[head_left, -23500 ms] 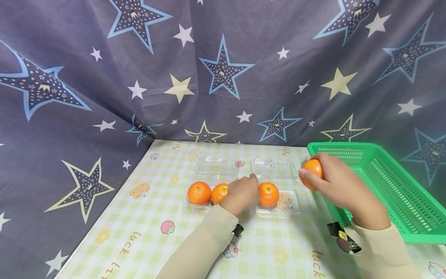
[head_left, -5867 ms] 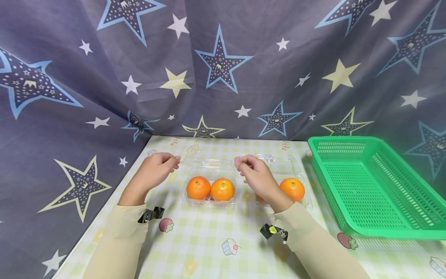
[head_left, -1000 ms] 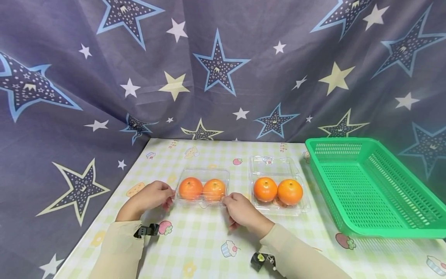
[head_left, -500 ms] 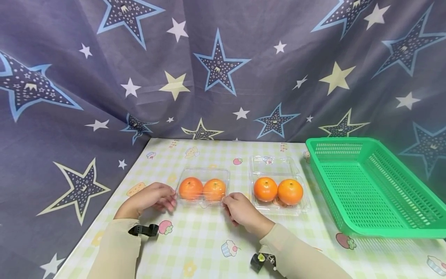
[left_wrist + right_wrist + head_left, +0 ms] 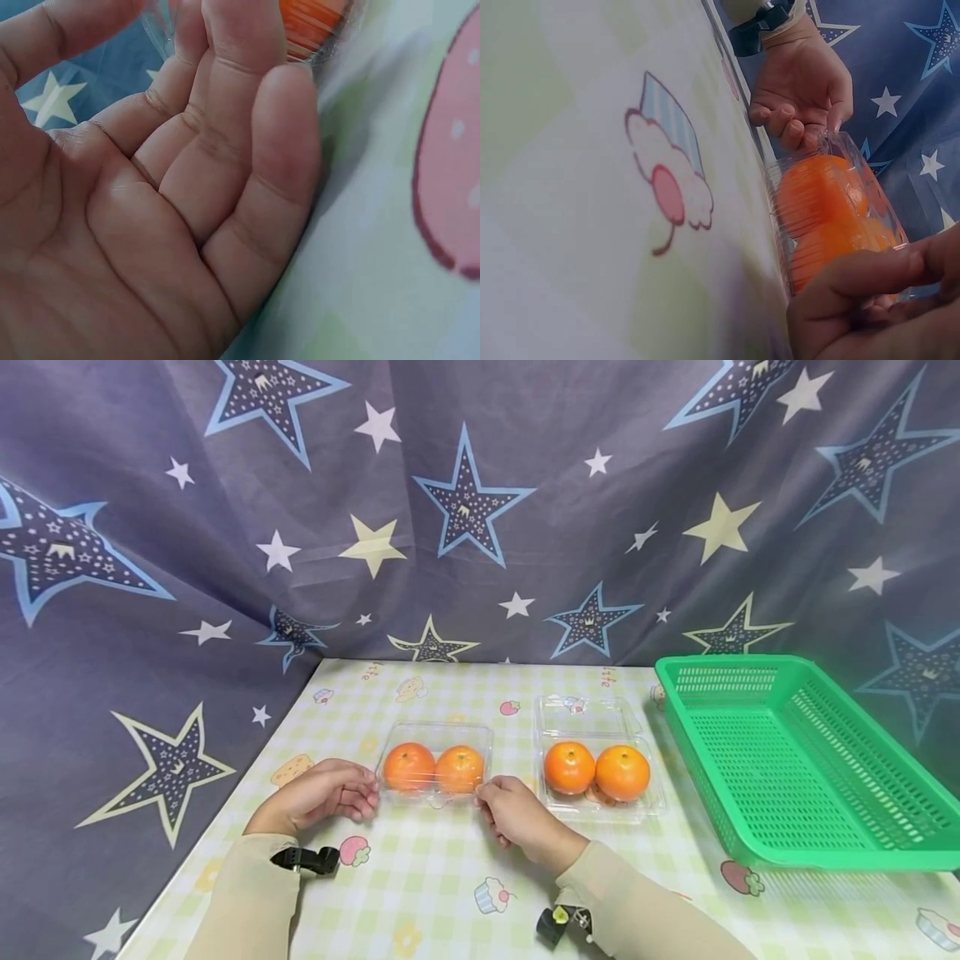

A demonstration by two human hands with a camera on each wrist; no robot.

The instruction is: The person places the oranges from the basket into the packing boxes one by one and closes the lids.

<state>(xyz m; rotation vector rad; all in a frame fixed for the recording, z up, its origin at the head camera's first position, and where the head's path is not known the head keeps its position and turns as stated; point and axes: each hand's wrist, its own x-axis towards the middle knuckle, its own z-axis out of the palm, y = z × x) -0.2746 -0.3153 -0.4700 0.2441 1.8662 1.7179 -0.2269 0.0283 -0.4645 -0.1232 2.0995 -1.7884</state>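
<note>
Our left hand (image 5: 318,793) rests at the left end of the shut box (image 5: 435,764). Its fingers hang loosely curled, and the tips touch the box's near corner without pinching it. Two oranges (image 5: 408,766) sit side by side inside, under the clear lid. Our right hand (image 5: 513,807) is at the box's right end, and its fingertips (image 5: 900,266) nip the near corner. The box sits on the checked table (image 5: 420,893), in front of us. Next comes the open box (image 5: 596,768) with two more oranges (its lid lies flat behind it). The green basket (image 5: 806,760) is far right. We think the lid could pop up if only one corner gets pressed. The thin plastic could also slide away or bend if we push too hard.
</note>
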